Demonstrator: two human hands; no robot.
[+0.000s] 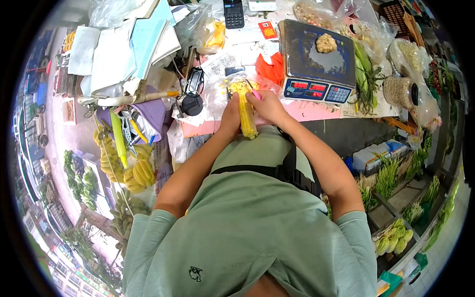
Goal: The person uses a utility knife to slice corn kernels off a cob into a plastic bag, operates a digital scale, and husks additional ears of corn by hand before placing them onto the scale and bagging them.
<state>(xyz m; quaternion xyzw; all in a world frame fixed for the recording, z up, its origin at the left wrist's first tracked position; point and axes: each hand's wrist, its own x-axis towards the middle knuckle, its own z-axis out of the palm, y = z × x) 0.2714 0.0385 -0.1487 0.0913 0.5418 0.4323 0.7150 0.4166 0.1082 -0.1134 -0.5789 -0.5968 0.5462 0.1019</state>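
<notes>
Held in front of my waist is a yellow corn cob (246, 119), pointing away from me with its near end by my shirt. My left hand (229, 119) is closed around the cob's left side. In my right hand (269, 107), against the cob's upper right side, is a small pink-handled knife (256, 94); its thin blade is only partly visible. Loose corn kernels (241, 85) lie just beyond the cob, on a clear plastic bag (213, 90) spread over the table edge.
A digital scale (316, 59) with a knobbly pale lump (326, 43) stands right of my hands, beside a red bag (269, 68). Papers (114, 54) are stacked at left, above hanging bananas (141, 173). Vegetable bins (391, 198) line the lower right.
</notes>
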